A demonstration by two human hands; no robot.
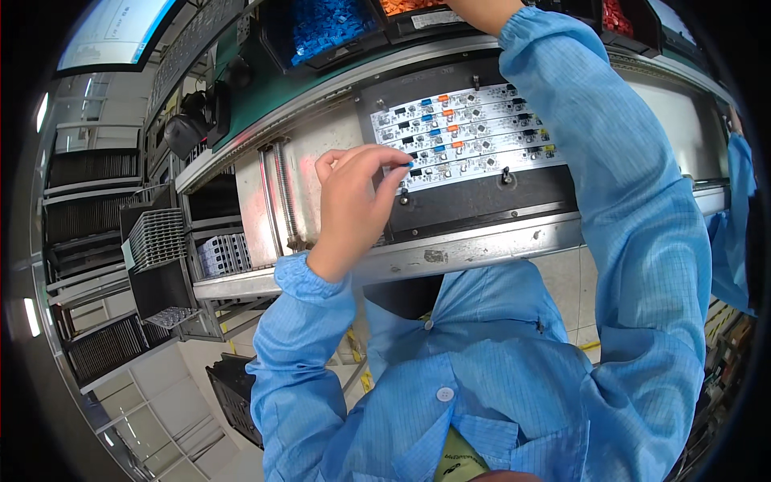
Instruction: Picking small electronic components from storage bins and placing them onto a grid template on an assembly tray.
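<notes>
My left hand (357, 197) is closed in a pinch on a small blue connector (409, 165), held over the left end of the lowest rows of white circuit boards (474, 167). Several of these boards lie side by side in a black carrier (458, 210), and blue and orange connectors sit upon the upper ones. My right hand (486, 11) reaches away to the top of the picture, beside a bin of orange parts (405, 6). Its fingers lie beyond the picture's edge, so whether it holds anything is hidden. My right sleeve covers the right part of the boards.
A black bin of blue parts (333, 28) stands at the back, and a bin of red parts (617, 18) is farther right. The metal rail (474, 251) runs along the front edge. At left are a monitor (112, 32) and racks (96, 201). Another person's blue sleeve (737, 177) shows at right.
</notes>
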